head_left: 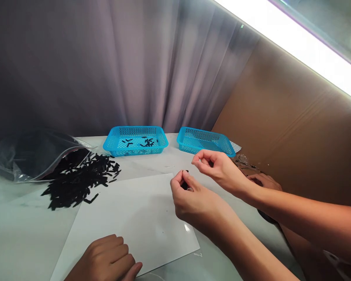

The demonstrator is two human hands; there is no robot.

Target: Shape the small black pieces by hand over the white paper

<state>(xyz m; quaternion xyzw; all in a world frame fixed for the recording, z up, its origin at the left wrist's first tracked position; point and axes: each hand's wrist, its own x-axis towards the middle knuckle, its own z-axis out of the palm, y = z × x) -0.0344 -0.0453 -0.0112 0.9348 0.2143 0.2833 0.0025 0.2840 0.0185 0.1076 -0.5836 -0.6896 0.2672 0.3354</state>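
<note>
At the lower left, my left hand rests over the white sheet, knuckles up and fingers curled in. Nothing shows in it, and its thumb lies along the right side. My right hand is out of view. Another person's two hands reach in from the right. Their nearer hand pinches a small dark piece above the sheet's right edge; their farther hand is closed in a pinch whose contents I cannot make out. Left of the sheet is a pile of short black fuzzy strips, a few strips lying onto its corner.
A clear plastic bag lies open behind the pile. Two blue perforated baskets stand at the back, the left one with several black strips. A further hand shows behind the other person's arm, beside a brown board.
</note>
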